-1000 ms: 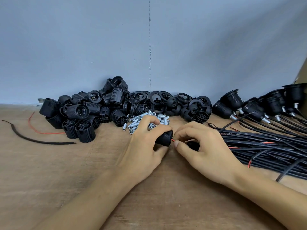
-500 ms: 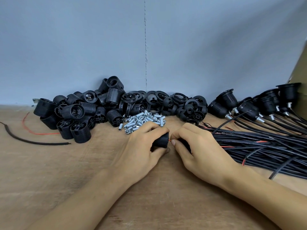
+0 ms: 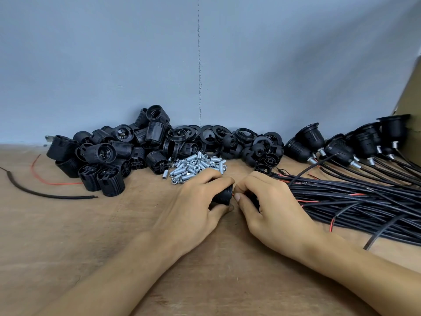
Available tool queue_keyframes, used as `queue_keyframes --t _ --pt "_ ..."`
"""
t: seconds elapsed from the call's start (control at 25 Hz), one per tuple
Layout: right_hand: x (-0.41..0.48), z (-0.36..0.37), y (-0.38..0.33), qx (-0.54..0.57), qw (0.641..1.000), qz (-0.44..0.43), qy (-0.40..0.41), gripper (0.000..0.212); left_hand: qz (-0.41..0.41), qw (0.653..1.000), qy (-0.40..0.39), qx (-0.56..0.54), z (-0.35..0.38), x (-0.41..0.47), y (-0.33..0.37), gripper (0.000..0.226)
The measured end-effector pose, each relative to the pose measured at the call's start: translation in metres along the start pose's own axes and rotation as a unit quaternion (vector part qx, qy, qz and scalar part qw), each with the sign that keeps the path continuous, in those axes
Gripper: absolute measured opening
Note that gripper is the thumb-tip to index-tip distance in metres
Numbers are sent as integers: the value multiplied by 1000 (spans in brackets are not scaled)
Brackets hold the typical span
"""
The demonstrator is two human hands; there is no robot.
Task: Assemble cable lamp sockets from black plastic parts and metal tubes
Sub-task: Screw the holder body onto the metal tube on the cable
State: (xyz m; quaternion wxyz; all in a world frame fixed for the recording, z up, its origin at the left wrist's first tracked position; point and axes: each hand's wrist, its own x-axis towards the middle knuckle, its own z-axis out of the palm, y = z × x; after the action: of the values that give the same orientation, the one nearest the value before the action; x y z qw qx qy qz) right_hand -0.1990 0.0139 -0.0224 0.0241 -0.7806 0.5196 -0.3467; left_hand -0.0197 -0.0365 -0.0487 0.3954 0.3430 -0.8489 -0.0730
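Front and centre on the table (image 3: 68, 247), the left hand (image 3: 198, 204) closes its grip round a black socket shell (image 3: 224, 194), steadying its end toward the right hand (image 3: 271, 201), whose grip pinches a red wire (image 3: 234, 195) there, threading it, I'd judge.

Left hand (image 3: 196, 208), right hand (image 3: 273, 210): bare, with bare forearms over the worktop (image 3: 68, 236); fingernails short and plain.

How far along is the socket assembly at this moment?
Done: several finished sockets sit on cables at the far right. In hand: the left hand grips a socket body while the right hand pinches a red wire at its end. Left: a big pile of loose black parts and metal tubes.
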Motion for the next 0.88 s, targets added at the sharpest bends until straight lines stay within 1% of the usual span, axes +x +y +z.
queue_keyframes --t 0.28,0.44,0.68,0.88 --pt "2 2 1 36 999 33 1 13 11 999 7 33 0 -2 1 40" --pt "3 0 3 65 997 45 11 16 -17 999 23 33 2 -2 -1 43" --pt "2 -2 9 33 999 -3 7 6 -25 999 28 9 2 0 -2 38" --pt "2 -1 10 3 1000 -26 -7 4 -34 999 11 1 1 -1 -3 46"
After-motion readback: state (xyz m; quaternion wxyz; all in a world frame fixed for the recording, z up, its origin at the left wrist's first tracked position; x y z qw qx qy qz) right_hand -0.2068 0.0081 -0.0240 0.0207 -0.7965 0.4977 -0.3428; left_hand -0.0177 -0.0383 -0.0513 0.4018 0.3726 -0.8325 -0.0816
